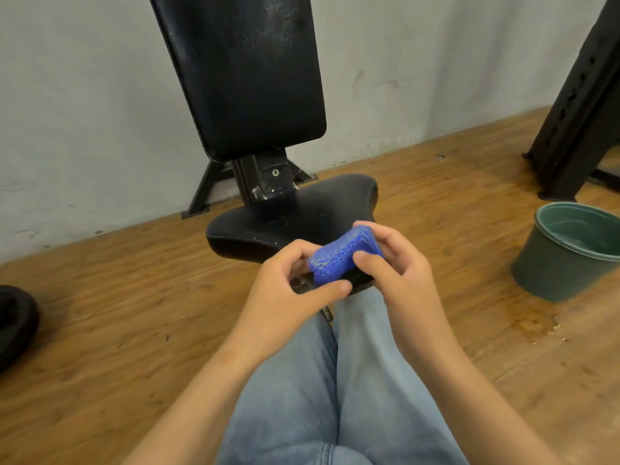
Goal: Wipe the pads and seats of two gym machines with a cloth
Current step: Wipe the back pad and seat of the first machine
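The bunched blue textured cloth sits just in front of the black padded seat, gripped by curled left hand and right hand.

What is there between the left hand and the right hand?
The blue cloth: the left hand and the right hand grip its two ends, as the head view shows.

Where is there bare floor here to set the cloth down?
Bare floor: between seat and bucket, and left of the legs up to a black object. Near the bucket it looks wet. The seat's front is crowded: left hand and right hand hold the cloth.
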The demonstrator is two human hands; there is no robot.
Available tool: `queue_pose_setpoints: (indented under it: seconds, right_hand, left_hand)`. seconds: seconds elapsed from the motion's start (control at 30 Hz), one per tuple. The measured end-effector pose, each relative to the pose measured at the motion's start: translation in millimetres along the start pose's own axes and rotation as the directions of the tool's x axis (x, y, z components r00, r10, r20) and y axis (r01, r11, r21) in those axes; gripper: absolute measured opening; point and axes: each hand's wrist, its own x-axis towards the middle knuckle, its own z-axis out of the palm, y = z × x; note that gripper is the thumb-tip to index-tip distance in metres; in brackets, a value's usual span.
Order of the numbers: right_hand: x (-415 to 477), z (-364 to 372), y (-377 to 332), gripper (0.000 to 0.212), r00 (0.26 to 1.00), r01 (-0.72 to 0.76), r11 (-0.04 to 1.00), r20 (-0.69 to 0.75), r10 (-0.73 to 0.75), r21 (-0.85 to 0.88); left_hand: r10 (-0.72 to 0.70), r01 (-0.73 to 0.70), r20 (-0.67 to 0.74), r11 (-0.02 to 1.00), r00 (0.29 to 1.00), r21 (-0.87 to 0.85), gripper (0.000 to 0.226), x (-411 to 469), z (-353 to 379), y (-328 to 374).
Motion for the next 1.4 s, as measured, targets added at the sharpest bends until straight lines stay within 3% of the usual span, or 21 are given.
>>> queue_pose_setpoints:
  seconds: [0.13,0.3,0.4,0.53,0.63,0.77,1.0,1.23,1.4]
  right_hand:
    - [-13,-3,12,0.029,0.993,-0.035,0.994,0.108,0.046,-0.102]
    - [-23,-5,32,0.034,0.99,-0.072,0.978,0.102,0.093,-0.195]
    - [-16,-24,32,0.036,0.999,-0.038,0.969,0.004,0.04,-0.246]
    - [10,-41,36,0.009,0.977,0.098,0.92,-0.138,-0.161,-0.379]
    - [31,-41,53,0.015,0.945,0.215,0.824,-0.101,-0.311,-0.524]
    - [40,-33,69,0.026,0.905,0.351,0.741,0.007,-0.425,-0.573]
    - [38,-34,78,0.032,0.897,0.405,0.764,0.055,-0.44,-0.502]
    - [37,-35,82,0.032,0.891,0.414,0.772,0.042,-0.451,-0.483]
    - [34,-23,84,0.035,0.887,0.384,0.79,-0.047,-0.46,-0.478]
  left_hand:
    - [-0.084,0.057,-0.067,0.944,0.994,-0.325,0.042,-15,1,-11]
    - [-0.149,0.056,-0.202,0.913,0.968,-0.404,0.03,-27,17,-27]
    - [-0.128,0.026,-0.308,0.948,0.943,-0.317,0.023,-30,21,-28]
    - [-0.042,0.023,-0.411,0.998,0.911,-0.051,0.022,-27,32,-27]
    - [0.0,0.022,-0.458,0.999,0.889,0.043,0.026,-22,45,-28]
    - [0.05,-0.013,-0.517,0.997,0.855,0.075,0.036,-14,60,-24]
    - [0.158,-0.032,-0.525,0.97,0.837,0.241,0.036,-11,73,-21]
    - [0.122,0.015,-0.623,0.977,0.773,0.211,0.03,-21,47,-36]
    - [0.092,0.024,-0.62,0.984,0.779,0.176,0.025,-20,45,-43]
